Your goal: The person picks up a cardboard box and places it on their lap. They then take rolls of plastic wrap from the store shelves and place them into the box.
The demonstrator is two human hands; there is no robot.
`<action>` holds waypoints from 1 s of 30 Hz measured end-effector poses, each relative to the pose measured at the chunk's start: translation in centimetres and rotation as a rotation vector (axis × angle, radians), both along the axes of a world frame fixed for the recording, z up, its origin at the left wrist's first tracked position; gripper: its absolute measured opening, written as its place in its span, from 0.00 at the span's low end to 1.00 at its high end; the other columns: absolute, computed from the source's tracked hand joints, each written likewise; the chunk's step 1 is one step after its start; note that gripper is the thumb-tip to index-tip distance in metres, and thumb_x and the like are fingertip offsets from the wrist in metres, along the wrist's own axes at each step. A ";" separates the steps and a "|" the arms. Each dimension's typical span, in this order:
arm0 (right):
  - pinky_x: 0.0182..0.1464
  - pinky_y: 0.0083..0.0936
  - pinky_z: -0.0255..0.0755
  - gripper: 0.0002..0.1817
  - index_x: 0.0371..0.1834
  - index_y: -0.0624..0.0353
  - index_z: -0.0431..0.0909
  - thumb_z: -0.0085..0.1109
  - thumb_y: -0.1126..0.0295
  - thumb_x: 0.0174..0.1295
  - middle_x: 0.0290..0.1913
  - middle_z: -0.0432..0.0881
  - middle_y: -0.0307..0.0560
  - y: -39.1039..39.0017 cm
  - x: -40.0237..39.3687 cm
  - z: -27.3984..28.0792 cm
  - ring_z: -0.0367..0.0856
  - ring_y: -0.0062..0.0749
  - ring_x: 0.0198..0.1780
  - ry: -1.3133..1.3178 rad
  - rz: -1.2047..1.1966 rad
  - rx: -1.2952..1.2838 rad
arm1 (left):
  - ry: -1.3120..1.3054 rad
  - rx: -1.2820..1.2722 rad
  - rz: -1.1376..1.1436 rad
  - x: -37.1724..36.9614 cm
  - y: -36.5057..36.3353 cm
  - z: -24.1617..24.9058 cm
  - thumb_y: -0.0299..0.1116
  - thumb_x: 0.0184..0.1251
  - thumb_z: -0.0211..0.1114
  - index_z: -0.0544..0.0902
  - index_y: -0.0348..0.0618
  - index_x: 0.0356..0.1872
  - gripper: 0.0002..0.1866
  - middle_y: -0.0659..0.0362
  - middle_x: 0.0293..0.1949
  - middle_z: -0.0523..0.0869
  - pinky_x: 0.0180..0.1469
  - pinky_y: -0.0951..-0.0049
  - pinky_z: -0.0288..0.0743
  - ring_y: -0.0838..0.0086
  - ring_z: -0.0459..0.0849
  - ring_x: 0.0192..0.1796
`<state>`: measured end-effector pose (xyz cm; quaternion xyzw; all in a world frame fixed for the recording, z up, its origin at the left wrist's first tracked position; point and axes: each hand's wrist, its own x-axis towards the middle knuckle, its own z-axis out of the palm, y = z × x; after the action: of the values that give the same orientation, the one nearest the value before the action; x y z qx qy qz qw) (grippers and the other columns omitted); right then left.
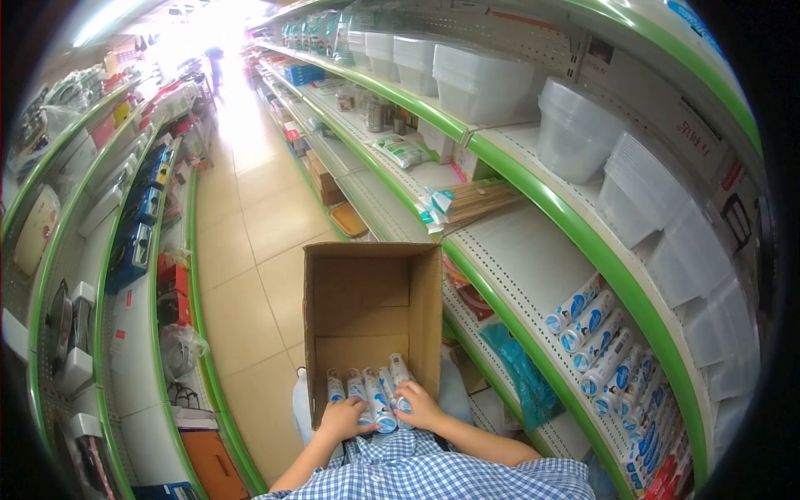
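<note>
An open cardboard box stands on the aisle floor in front of me. Several white and blue tube packs lie in a row at its near end. My left hand rests on the leftmost packs, fingers curled over them. My right hand grips the packs on the right side of the row. Both forearms reach in from a blue checked shirt at the bottom of the view.
A green-edged shelf unit runs along the right, carrying more of the same tube packs, clear plastic containers and bundled sticks. Another shelf unit lines the left. A tiled aisle runs between them.
</note>
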<state>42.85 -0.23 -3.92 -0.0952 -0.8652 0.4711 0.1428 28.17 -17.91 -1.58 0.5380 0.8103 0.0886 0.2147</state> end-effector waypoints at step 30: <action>0.56 0.35 0.67 0.24 0.47 0.60 0.72 0.66 0.68 0.45 0.50 0.72 0.55 0.0 0.1 -0.7 0.71 0.50 0.55 -0.002 -0.030 0.052 | -0.012 -0.006 0.006 0.0 0.1 0.2 0.67 0.43 0.64 0.80 0.49 0.51 0.38 0.55 0.51 0.79 0.54 0.56 0.66 0.58 0.77 0.54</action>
<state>42.90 -0.23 -4.61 -0.1050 -0.8757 0.4463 0.1517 28.13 -17.78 -1.36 0.5344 0.8109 0.0899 0.2210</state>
